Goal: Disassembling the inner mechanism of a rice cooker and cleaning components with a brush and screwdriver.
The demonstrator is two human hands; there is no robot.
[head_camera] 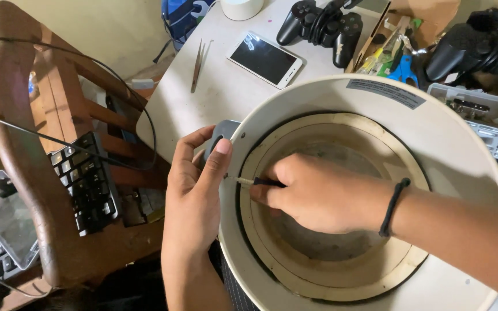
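Cream plastic, the round housing (433, 132) sat on the desk (226, 86), likely rigid, light, slippery; I judged its rim the best hold. My left hand (194, 190) clamped its grey knob (221, 133); my right hand (318, 193) gripped a screwdriver (260, 182) inside.

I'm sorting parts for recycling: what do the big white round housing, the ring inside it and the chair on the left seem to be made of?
The white round housing looks like moulded plastic: smooth, matte, evenly white. The inner ring seems plywood or fibreboard: pale tan, flat, with a cut edge, though I can't be certain. The chair looks like varnished wood: reddish brown with a soft sheen and curved rail.
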